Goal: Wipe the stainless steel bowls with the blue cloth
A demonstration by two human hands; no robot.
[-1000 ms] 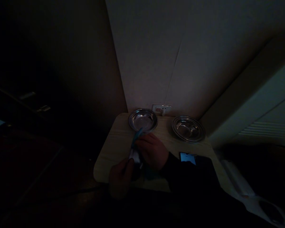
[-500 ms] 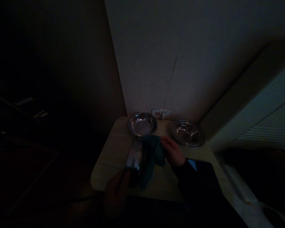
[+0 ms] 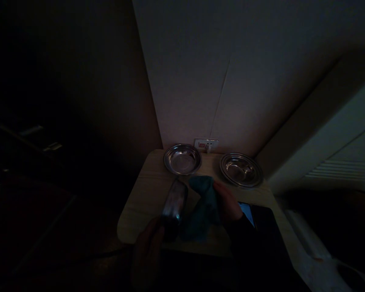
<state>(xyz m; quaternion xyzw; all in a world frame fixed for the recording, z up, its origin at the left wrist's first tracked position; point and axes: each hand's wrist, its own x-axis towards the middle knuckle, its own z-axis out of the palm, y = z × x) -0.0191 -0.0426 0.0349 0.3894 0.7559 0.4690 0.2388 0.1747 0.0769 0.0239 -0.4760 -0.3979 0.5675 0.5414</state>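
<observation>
My left hand (image 3: 147,243) grips the near edge of a shiny metal dish (image 3: 174,200), which is tilted up nearly on its side above the table; its far face is in shadow. In my right hand (image 3: 228,200) is a teal cloth (image 3: 205,198), pinched at its top and hanging down just right of the dish. A small dark gap shows between the cloth's upper part and the dish; lower down I cannot tell whether they touch.
On the small wooden table (image 3: 136,202) lie a round steel plate (image 3: 182,160) at the back left and stacked steel plates (image 3: 241,170) at the back right. A wall socket (image 3: 206,144) is behind. A phone with a lit screen (image 3: 246,213) lies by my right forearm. The room is very dim.
My right hand has moved a little right and toward me with the cloth, away from the dish's upper part. The dish has tilted slightly in my left hand.
</observation>
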